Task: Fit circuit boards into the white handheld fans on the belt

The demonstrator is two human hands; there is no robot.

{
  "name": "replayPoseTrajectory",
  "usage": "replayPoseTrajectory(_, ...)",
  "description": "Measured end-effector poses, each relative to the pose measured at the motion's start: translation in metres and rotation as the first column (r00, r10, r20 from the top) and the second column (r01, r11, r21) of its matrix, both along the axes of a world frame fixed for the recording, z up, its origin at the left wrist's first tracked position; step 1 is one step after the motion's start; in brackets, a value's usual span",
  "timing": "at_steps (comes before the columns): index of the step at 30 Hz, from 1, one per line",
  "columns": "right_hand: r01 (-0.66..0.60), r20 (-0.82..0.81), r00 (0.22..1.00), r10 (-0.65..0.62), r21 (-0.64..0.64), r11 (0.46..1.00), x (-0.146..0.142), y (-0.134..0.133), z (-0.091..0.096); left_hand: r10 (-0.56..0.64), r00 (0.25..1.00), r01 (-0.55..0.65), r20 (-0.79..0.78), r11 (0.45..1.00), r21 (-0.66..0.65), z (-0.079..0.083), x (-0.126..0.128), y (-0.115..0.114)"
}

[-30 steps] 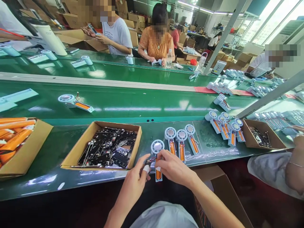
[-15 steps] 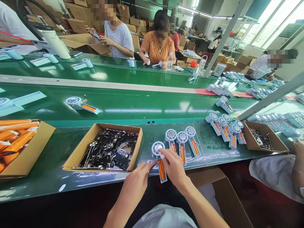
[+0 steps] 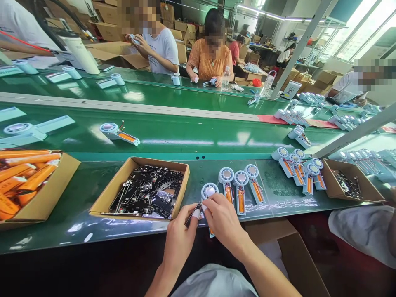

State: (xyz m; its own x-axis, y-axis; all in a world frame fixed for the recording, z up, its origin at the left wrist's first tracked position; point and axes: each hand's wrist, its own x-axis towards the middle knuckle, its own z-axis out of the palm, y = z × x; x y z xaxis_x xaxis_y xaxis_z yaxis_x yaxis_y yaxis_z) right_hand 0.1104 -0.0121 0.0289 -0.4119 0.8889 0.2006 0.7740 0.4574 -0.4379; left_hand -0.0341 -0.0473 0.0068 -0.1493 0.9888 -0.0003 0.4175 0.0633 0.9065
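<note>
My left hand [image 3: 179,235] is closed, pinching a narrow black circuit board [image 3: 192,214] between thumb and fingers. Against the upper end of that board, my right hand [image 3: 224,218] has its thumb and fingertips pressed together; what they grip is too small to make out. Just beyond both hands lies a light-blue handheld fan [image 3: 209,190] with a round head. My right hand covers most of its handle. To the left stands a cardboard box [image 3: 187,181] full of loose black circuit boards.
Three opened fans [image 3: 241,178] with orange batteries lie right of my hands, and several more fans [image 3: 299,165] beyond. A box of orange batteries [image 3: 66,175] stands far left. One fan [image 3: 109,128] sits on the green conveyor [image 3: 173,132]. Co-workers sit opposite; another is at the right.
My right hand has shifted from the fan's head to the board's end. My left hand has turned, showing the black board. The view has swung slightly left, and the conveyor fan appears further right.
</note>
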Motion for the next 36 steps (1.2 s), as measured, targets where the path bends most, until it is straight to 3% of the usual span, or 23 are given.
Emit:
replayPoseTrajectory(4,-0.013,0.179,0.984,0.001,0.067,0.998,-0.006,-0.004,0.002,0.005,0.984,0.029,-0.177,0.981,0.190,-0.012,0.006,-0.009)
replayPoseTrajectory(7,-0.038,0.176,0.984,0.033,0.024,0.999,-0.003,-0.001,0.003,-0.016,0.969,0.083,-0.248,0.961,0.263,-0.015,0.004,-0.011)
replayPoseTrajectory(12,-0.186,-0.100,0.980,0.174,-0.137,0.973,0.016,0.014,0.009,-0.150,0.977,0.176,-0.153,0.969,0.173,0.000,-0.013,0.000)
replayPoseTrajectory(15,-0.311,-0.241,0.932,0.270,-0.150,0.939,0.023,0.020,0.008,-0.225,0.969,0.236,-0.103,0.966,0.109,0.008,-0.020,0.007)
replayPoseTrajectory(17,-0.319,-0.295,0.917,0.269,-0.133,0.939,0.023,0.021,0.005,-0.250,0.965,0.257,-0.081,0.962,0.093,0.010,-0.020,0.010)
replayPoseTrajectory(20,-0.228,-0.328,0.929,0.172,-0.140,0.964,0.022,0.017,0.004,-0.219,0.975,0.222,-0.041,0.971,0.092,0.013,-0.013,0.007)
replayPoseTrajectory(22,-0.169,-0.376,0.924,0.068,-0.244,0.955,0.024,0.015,0.007,-0.201,0.980,0.200,0.016,0.978,0.058,0.016,-0.007,0.000)
replayPoseTrajectory(26,-0.234,-0.571,0.802,-0.177,-0.571,0.787,0.035,0.011,0.009,-0.176,0.944,0.217,0.280,0.969,-0.122,0.018,-0.003,-0.011)
replayPoseTrajectory(28,-0.302,-0.667,0.686,-0.293,-0.626,0.719,0.040,0.012,0.005,-0.079,0.923,0.158,0.376,0.970,-0.184,0.011,-0.002,-0.009)
replayPoseTrajectory(31,-0.382,-0.725,0.541,-0.426,-0.663,0.644,0.040,0.014,-0.002,0.006,0.950,0.062,0.312,0.976,-0.208,-0.005,0.006,0.003)
replayPoseTrajectory(33,-0.432,-0.745,0.494,-0.449,-0.658,0.617,0.038,0.012,-0.004,-0.033,0.968,0.091,0.250,0.971,-0.223,-0.013,0.013,0.012)
replayPoseTrajectory(36,-0.495,-0.790,0.458,-0.407,-0.607,0.622,0.034,0.007,-0.004,-0.147,0.898,0.267,0.415,0.931,-0.248,-0.016,0.020,0.021)
